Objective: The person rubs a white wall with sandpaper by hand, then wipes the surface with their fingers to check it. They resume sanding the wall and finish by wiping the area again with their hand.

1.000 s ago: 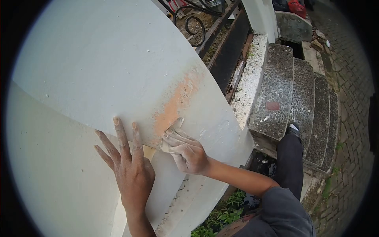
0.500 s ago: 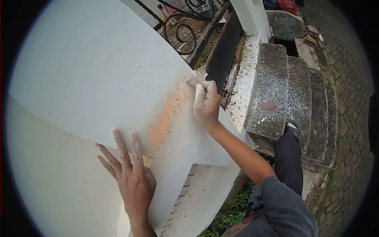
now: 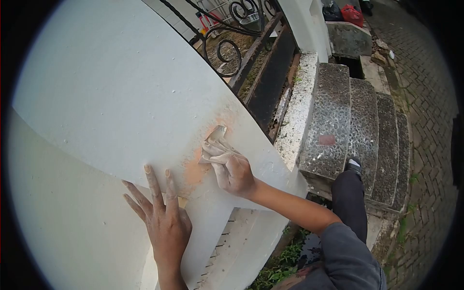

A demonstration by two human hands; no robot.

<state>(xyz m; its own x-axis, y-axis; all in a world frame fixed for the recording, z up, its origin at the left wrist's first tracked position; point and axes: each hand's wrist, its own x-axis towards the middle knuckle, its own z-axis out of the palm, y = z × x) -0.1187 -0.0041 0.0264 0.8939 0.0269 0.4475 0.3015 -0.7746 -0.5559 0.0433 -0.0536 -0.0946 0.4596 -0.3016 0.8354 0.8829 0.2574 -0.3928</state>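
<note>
Sandpaper [image 3: 215, 138], small folded piece, whitish with dust, pressed flat on the white curved wall [image 3: 111, 92] near frame centre, on the orange scuffed patch [image 3: 195, 170]. Right hand [image 3: 233, 172] at 5 o'clock of the sheet, grip clenched on its lower part, fingers lying over it and pinning it to the wall; the sheet's top end sticks out past the fingertips toward 12 o'clock. Hand dusty white, grey sleeve [image 3: 348, 256] at 5 o'clock of frame. Left hand [image 3: 163, 218] at 7 o'clock of the right one, near but apart, grip released, palm flat on the wall, fingers spread and pointing to 12 o'clock, holding nothing. Black iron railing [image 3: 231, 41] with scrolls at 12 o'clock. Pebbled steps [image 3: 338, 116] at 3 o'clock, dark trouser leg and shoe [image 3: 355, 165] against the lowest one. Brick paving [image 3: 430, 125] far right. Green weeds [image 3: 282, 268] at 6 o'clock. Red bag [image 3: 353, 14] at 1 o'clock.
</note>
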